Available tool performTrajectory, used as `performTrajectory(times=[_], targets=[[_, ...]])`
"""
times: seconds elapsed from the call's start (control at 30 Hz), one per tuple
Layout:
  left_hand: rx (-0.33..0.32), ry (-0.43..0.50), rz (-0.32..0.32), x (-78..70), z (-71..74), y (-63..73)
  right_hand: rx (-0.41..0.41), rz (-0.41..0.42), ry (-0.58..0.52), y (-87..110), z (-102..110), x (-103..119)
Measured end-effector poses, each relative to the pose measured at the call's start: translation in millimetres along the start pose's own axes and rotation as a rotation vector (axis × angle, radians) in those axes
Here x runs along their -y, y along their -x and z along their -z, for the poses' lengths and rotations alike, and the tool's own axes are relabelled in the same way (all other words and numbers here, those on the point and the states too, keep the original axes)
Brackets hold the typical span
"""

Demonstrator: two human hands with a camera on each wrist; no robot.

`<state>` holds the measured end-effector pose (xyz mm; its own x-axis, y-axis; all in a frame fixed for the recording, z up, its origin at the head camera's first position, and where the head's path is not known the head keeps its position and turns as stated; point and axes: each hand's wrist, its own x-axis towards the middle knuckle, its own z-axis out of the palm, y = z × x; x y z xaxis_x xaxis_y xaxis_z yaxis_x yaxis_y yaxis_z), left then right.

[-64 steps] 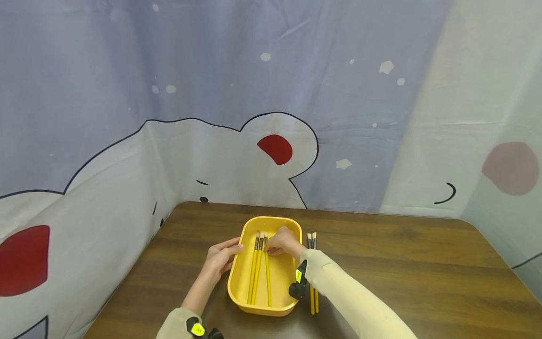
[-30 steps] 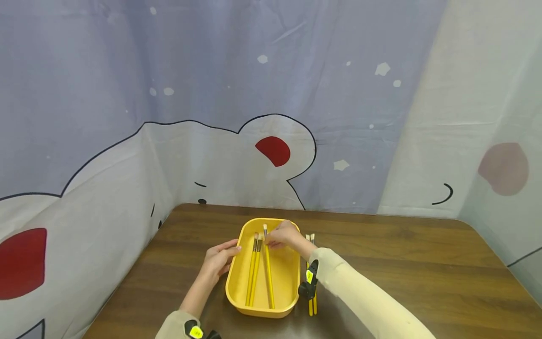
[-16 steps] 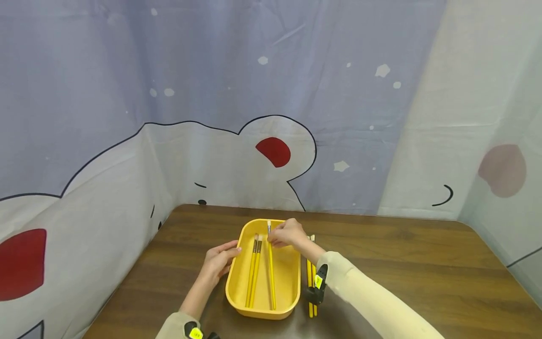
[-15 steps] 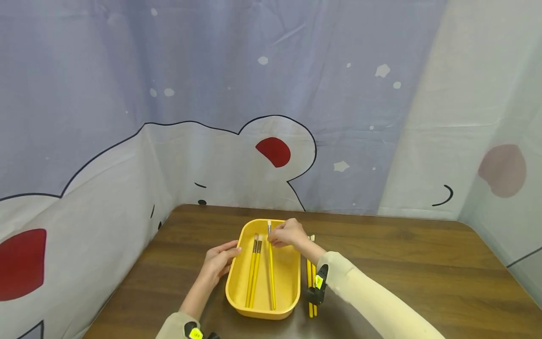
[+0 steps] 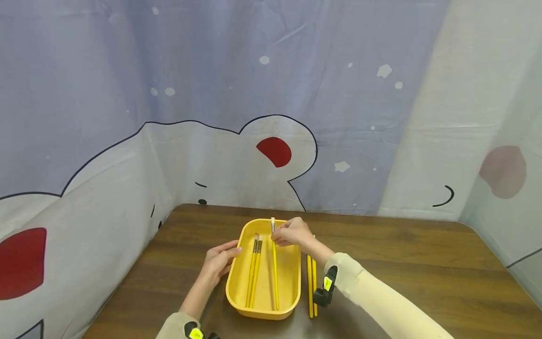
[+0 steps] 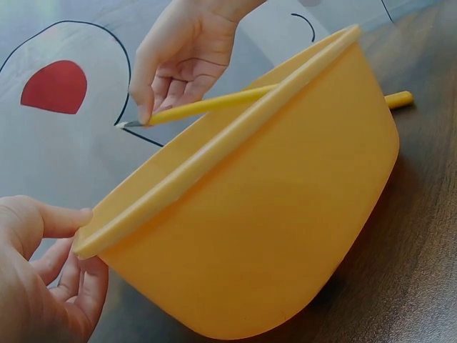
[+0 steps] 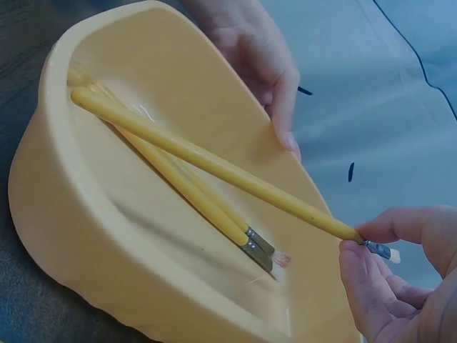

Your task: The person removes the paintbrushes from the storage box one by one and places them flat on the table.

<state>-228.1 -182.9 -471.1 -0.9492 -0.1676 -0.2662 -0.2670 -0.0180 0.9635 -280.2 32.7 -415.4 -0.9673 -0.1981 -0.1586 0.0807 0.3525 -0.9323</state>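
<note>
My right hand (image 5: 294, 232) pinches a yellow-handled paintbrush (image 5: 275, 273) just below its metal collar, thumb against fingers. Its pale bristle end is raised above the far part of the yellow tray (image 5: 234, 301), and the handle slants down toward the near end. In the right wrist view a shadow falls on the tray floor under this paintbrush (image 7: 214, 168). Two more paintbrushes (image 5: 254, 273) lie side by side inside, along the left. My left hand (image 5: 219, 260) grips the tray's left rim, thumb on top and fingers outside, as the left wrist view also shows.
Two other yellow paintbrushes (image 5: 311, 287) lie on the wooden table (image 5: 402, 263) just right of the tray, partly under my right forearm. A printed curtain (image 5: 347, 117) hangs behind the table and along its left side.
My right hand has lifted the bristle end of the third paintbrush off the tray floor and shifted it right, away from the other two. My left hand stays on the rim.
</note>
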Motion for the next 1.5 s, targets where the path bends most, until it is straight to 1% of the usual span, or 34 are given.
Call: performTrajectory(times=[0.3,0.83,1.23,1.43,1.5], targets=[[0.000,0.001,0.003,-1.0,0.3,1.3,0.016,-0.011,-0.026,6.4,12.3,8.3],[0.007,0.010,0.005,0.0,0.7,0.0,0.040,-0.035,-0.094,10.8,38.8,5.3],[0.007,0.010,0.007,-0.7,0.5,-0.4,0.064,-0.017,-0.112,14.4,51.0,2.1],[0.013,0.013,0.006,-1.1,1.1,1.3,0.067,-0.020,-0.084,16.0,56.0,-3.6],[0.008,0.010,0.009,-1.1,1.3,1.8,0.076,-0.017,-0.093,15.9,57.7,-5.7]])
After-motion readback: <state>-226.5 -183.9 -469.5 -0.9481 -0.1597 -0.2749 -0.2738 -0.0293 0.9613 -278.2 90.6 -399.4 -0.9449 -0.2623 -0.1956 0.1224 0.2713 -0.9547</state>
